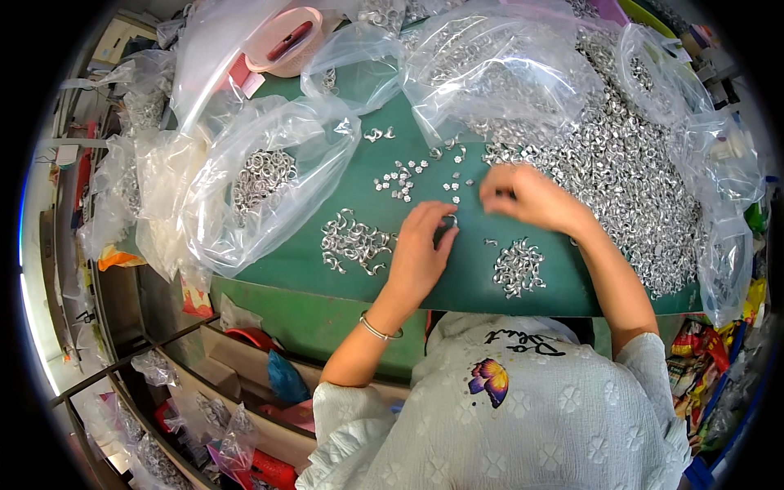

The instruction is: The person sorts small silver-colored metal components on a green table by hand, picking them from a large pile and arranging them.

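Fingers point(445, 229) of left hand point(420, 253) pinch a small silver metal ring piece point(450, 220), held just above the green worktop point(343, 192), near centre of view. Right hand point(531, 198) sits at approx 2 o'clock from the left hand, curled w/ fingertips bunched down at the edge of the big heap of silver metal parts point(629, 180); looks closed on something small, but can't tell what, too tiny & hidden.

Around the hands:
- Pile of curved silver hooks point(353, 243) at 9 o'clock of left hand, just beside it.
- Smaller pile of finished-looking silver pieces point(518, 268) at 4 o'clock, near right forearm.
- Scatter of tiny flower-shaped silver bits point(402, 180) at 12 o'clock, apart from both hands.
- One stray piece point(490, 242) btwn the hands & the small pile.

Clear plastic bag w/ silver rings point(261, 175) lies at 10 o'clock, well apart. More clear bags point(490, 65) at 12 o'clock, partly over the big heap. Pink bowl point(286, 41) far up at 11 o'clock. Thin bracelet point(377, 330) on left wrist.
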A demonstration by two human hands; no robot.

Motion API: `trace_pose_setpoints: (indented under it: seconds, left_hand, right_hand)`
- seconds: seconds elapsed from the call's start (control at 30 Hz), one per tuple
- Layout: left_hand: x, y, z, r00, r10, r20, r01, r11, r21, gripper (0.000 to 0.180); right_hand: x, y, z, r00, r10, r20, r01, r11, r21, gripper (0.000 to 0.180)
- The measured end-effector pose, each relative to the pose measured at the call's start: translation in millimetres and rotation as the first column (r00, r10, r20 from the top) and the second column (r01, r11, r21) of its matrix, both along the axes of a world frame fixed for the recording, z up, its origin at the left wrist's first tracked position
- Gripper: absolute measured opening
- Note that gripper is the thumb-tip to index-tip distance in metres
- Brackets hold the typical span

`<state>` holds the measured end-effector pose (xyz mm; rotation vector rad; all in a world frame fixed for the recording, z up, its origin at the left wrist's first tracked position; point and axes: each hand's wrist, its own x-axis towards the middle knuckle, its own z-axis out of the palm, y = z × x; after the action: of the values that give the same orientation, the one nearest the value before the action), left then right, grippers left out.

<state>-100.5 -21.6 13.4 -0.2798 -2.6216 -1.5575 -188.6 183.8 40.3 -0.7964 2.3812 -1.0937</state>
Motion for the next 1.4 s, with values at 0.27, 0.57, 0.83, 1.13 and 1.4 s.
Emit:
trace_pose_setpoints:
  seconds: [0.27, 0.57, 0.83, 1.13, 1.4]
  left_hand:
    - [10.6, 5.2, -8.2, 0.998, 0.054, -0.007, -0.055, 0.998, -0.015, 0.047]
    - [7.7, -1.7, -1.7, 0.996, -0.033, -0.084, 0.012, 0.971, -0.238, 0.042]
    - [13.5, 0.6, -13.0, 0.989, 0.019, -0.146, -0.061, 0.955, -0.29, 0.03]
    - [17.4, -13.4, -8.9, 0.97, 0.125, -0.208, -0.198, 0.904, -0.379, 0.035]
    - [21.4, -10.7, -9.7, 0.983, 0.114, -0.141, -0.152, 0.941, -0.302, 0.044]
  right_hand:
    - [-29.9, -29.6, -24.8, 0.816, -0.101, -0.569, 0.222, 0.964, 0.146, 0.008]
    - [-21.7, -13.4, -25.5, 0.82, -0.208, -0.533, 0.226, 0.973, -0.032, 0.015]
    - [-19.6, -24.9, -24.1, 0.815, -0.136, -0.563, 0.202, 0.978, 0.056, 0.018]
    - [-15.3, -15.7, -21.2, 0.782, -0.093, -0.616, 0.225, 0.964, 0.14, 0.015]
    - [56.3, 2.1, 2.3, 0.955, 0.073, -0.286, -0.01, 0.977, 0.214, 0.019]
